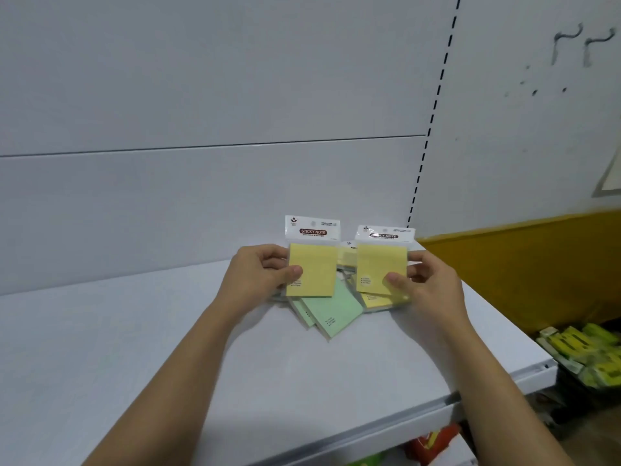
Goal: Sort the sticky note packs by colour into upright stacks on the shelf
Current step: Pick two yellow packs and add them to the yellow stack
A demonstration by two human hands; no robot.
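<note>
Two bare forearms reach in from the bottom edge across the flat white metal shelf (151, 348), whose front lip runs diagonally at lower right. Below that lip a red packet (433, 438) shows, blurred, and off to the right sits a dark bin (571, 381) of yellow-green packets. The left hand (258, 277) pinches a pale yellow square sticky note pack (314, 264) in a clear sleeve with a white header card. Its thumb is on the front near the lower left corner, its fingers curl behind the left edge, and the pack is upright, raised above the pile. The right hand (426, 284) grips a second yellow sticky note pack (379, 264) the same way (thumb on the front at lower right, fingers round the right edge), just beside the first and apart from it. Beneath the hands the loose pile lies flat on the shelf: mint green sticky note packs (332, 311) fanned toward the viewer and overlapping, with another yellow pack (376, 301) under the right one. How many there are I cannot tell. Behind stands the white back panel (201, 95) with one horizontal seam, bounded at right by a slotted upright (437, 95). Past it is a white wall with an ochre painted band (521, 264).
</note>
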